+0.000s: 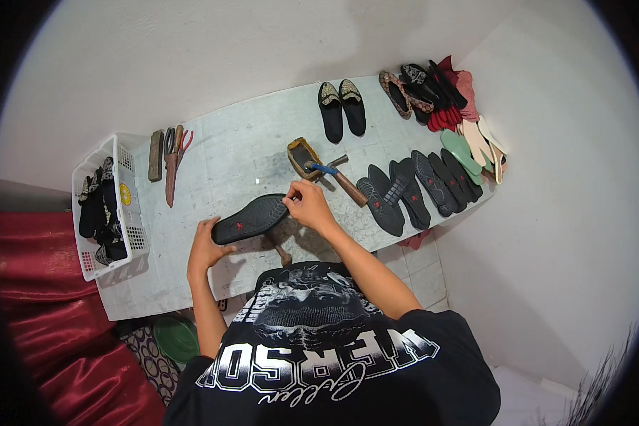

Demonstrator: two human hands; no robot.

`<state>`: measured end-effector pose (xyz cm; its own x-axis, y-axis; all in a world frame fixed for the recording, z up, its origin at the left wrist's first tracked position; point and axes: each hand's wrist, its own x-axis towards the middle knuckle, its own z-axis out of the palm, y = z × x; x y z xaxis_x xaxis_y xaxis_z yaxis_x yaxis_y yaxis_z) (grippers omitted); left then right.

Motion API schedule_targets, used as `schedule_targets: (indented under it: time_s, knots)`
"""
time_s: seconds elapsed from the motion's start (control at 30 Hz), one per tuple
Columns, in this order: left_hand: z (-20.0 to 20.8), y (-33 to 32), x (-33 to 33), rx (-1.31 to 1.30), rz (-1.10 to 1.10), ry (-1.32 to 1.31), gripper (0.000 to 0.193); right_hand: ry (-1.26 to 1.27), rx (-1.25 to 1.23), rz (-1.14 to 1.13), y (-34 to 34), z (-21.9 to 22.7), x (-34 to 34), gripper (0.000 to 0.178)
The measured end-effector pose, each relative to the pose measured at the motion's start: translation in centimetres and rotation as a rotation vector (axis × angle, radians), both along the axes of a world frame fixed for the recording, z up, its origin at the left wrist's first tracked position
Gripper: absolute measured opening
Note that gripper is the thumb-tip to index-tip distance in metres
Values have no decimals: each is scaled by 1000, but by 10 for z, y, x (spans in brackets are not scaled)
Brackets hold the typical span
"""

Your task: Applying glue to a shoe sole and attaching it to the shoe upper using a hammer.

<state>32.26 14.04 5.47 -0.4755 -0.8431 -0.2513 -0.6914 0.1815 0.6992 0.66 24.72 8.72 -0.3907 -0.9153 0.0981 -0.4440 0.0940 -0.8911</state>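
Note:
A black shoe sole (pixel 252 219) with a ridged tread and a small red mark is held tilted above the near middle of the table. My left hand (pixel 204 248) grips its wider left end, thumb below the edge. At the right end, the fingers of my right hand (pixel 308 207) are pinched on the rim. A wooden-handled tool (pixel 282 253) lies just below the sole, partly hidden by it. Beyond my right hand lie a hammer (pixel 349 187) with blue near its head and a worn brownish open container (pixel 303 153).
Several black soles (pixel 382 204) line the right side. Finished-looking black shoes (pixel 341 113) stand at the back, near piled uppers (pixel 433 92) and pale green and cream insoles (pixel 468 150). Scissors (pixel 170 167), red-handled pliers (pixel 184 144), a grey block (pixel 155 156) and a white basket (pixel 126 192) are left.

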Motion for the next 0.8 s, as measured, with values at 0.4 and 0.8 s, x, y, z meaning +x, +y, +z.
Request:
schedule_targets:
  time_s: [0.4, 0.8]
  knots:
    - [25, 39, -158, -460, -229, 32, 56, -178, 101, -166, 46, -77, -49, 22]
    - [17, 43, -164, -505, -145, -18, 57, 302, 932, -172, 61, -107, -104, 69]
